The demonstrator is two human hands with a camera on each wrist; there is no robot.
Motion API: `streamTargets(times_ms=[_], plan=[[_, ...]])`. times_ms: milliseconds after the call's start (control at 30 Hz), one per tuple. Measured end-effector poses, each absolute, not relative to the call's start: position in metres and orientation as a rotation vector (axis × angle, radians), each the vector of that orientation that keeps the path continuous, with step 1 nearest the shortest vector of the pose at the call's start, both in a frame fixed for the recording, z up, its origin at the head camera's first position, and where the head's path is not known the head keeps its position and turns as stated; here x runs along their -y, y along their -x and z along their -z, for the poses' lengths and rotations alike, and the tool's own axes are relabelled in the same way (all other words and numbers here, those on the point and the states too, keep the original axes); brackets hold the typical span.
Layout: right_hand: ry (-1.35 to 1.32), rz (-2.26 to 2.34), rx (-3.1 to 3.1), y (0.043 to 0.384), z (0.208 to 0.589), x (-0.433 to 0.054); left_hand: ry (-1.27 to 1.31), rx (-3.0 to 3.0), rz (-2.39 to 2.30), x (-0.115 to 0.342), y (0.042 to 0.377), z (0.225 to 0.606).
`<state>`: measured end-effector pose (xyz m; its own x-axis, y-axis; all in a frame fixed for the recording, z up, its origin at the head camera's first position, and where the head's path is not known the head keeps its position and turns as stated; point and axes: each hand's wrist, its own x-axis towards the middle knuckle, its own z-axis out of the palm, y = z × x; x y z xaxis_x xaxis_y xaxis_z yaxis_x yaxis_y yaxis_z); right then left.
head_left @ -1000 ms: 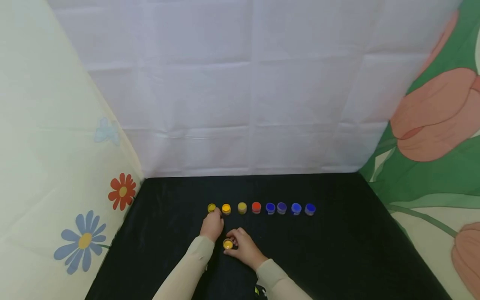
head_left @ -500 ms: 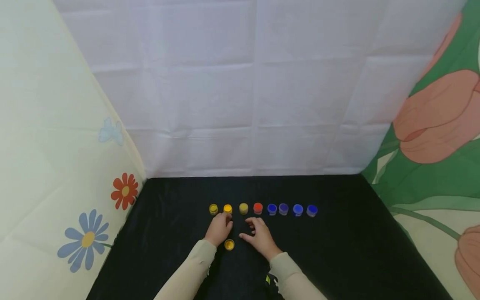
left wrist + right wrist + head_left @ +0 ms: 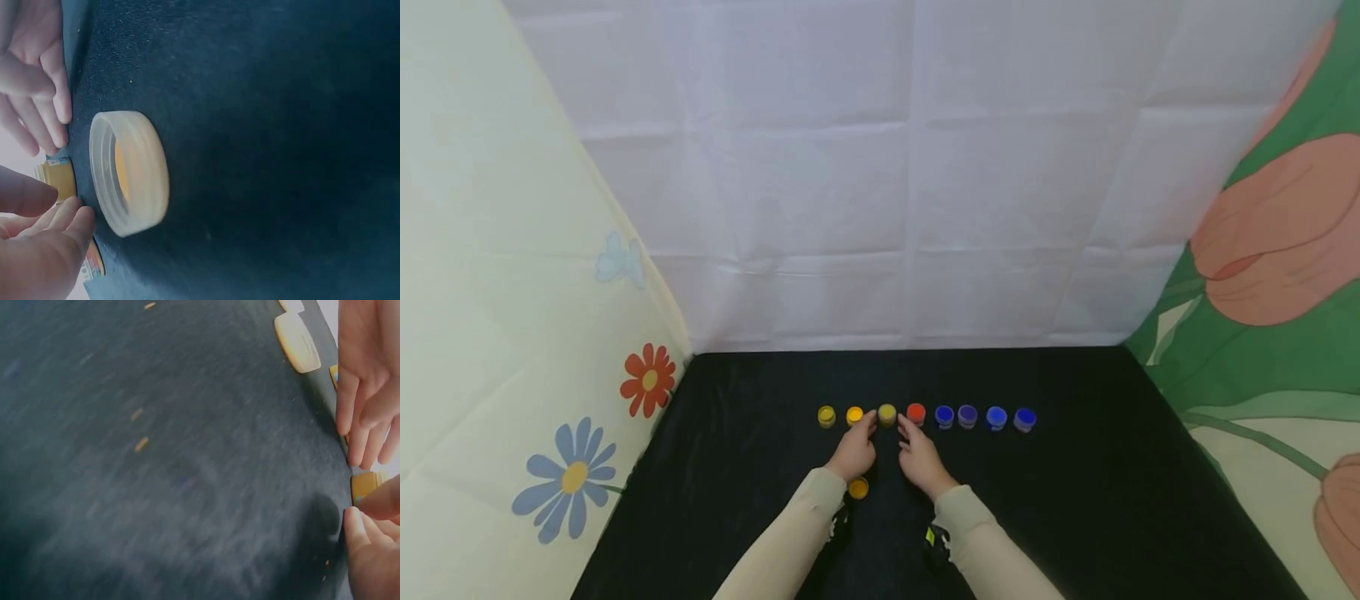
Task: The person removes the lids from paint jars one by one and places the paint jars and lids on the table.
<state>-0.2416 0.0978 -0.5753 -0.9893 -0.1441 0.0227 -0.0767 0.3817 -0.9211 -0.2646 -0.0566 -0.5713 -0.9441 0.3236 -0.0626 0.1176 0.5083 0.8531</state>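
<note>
A small jar with an olive-yellow top stands upright between my hands in the head view. My left hand reaches to its left side, and my right hand to its right, fingers extended. Both wrist views show the jar close to the fingertips; whether they touch it I cannot tell. A round translucent lid with orange inside lies on the cloth near my left wrist, partly hidden by that wrist in the head view.
On the black cloth, the row holds a dark-yellow jar and an orange-yellow jar to the left. A red jar and several blue ones stand right. A white sheet hangs behind.
The right hand has let go of the round lid, which stays on the cloth. Both hands have moved forward to the olive-yellow jar, the left one also rightward from the row's left end.
</note>
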Motion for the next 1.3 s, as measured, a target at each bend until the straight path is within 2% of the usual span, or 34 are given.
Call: streamTargets(times_ms=[467, 833, 1300], plan=[[0.165, 1.830, -2.578, 0.247, 0.581, -0.091, -0.328, -2.519, -1.444, 0.055, 0.269, 0.575], [0.184, 1.809, -2.630, 0.239, 0.584, -0.103, -0.423, -2.607, -1.349, 0.066, 0.267, 0.575], [0.148, 2.011, -2.561, 0.235, 0.597, -0.107, -0.506, -2.611, -1.296, 0.071, 0.270, 0.577]])
